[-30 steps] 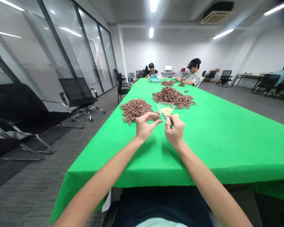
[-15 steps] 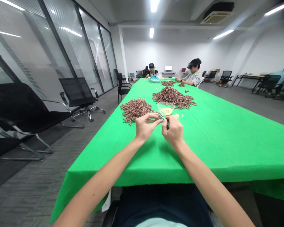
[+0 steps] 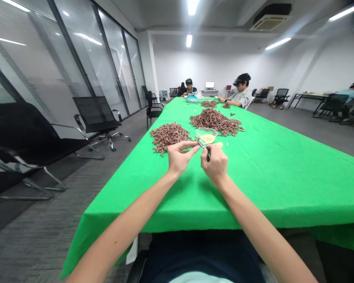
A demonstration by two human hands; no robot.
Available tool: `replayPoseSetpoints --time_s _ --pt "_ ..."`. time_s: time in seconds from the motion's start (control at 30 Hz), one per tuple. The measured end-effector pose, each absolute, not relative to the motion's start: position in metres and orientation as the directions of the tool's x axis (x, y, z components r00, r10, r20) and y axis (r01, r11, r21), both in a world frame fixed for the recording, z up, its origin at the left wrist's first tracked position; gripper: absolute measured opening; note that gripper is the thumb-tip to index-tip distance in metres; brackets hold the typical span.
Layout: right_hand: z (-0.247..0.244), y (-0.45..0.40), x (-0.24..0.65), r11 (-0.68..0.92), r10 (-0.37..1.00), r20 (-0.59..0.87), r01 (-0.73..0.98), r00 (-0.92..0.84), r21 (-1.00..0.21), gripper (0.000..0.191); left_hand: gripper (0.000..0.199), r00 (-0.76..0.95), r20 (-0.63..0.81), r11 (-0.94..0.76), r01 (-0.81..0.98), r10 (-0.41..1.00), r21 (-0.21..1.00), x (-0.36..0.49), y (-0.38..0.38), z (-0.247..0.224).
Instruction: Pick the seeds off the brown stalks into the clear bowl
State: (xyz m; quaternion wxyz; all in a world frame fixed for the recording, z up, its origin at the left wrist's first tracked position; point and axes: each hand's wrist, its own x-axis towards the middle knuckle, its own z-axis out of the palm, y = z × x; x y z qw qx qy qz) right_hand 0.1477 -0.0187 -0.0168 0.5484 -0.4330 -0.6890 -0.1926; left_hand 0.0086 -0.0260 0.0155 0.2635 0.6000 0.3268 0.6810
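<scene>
My left hand pinches a small reddish-brown twisted piece between thumb and fingers. Closed around a small metal tool, my right hand has the tool's tip against or very near that piece. Just beyond the hands stands a clear bowl with pale yellow bits in it, and a few bits lie beside it. One heap of brown pieces is left of the bowl, close to my left hand. A larger heap lies behind the bowl.
A green cloth covers the long table. Farther back are smaller brown heaps and a blue bag. Two people sit at the far part of the table, another at a desk on the right. Black chairs stand left.
My left hand has shifted slightly left, and the metal tool between the hands shows a little more. My right hand is almost where it was.
</scene>
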Motion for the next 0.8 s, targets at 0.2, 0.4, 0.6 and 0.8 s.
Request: replayPoseSetpoints --time_s 0.2,0.4,0.6,0.8 --pt "-0.0185 -0.0172 0.1474 0.539 0.379 0.926 0.814 -0.005 -0.216 0.022 0.029 -0.108 0.596 -0.603 -0.041 0.795 0.797 0.0101 -0.0258 0.0132" --pt "-0.0160 -0.0193 0.1482 0.533 0.390 0.921 0.812 0.013 -0.237 0.023 0.027 -0.083 0.568 -0.574 -0.105 0.819 0.812 0.0130 -0.0302 0.0144" --pt "-0.0157 -0.0207 0.1490 0.507 0.360 0.933 0.838 0.006 -0.201 0.025 0.025 -0.067 0.559 -0.563 -0.105 0.827 0.820 0.0146 -0.0327 0.0168" --pt "-0.0176 -0.0184 0.1520 0.481 0.353 0.935 0.863 -0.030 -0.154 0.026 0.025 -0.058 0.532 -0.535 -0.129 0.845 0.835 0.0121 -0.0314 0.0176"
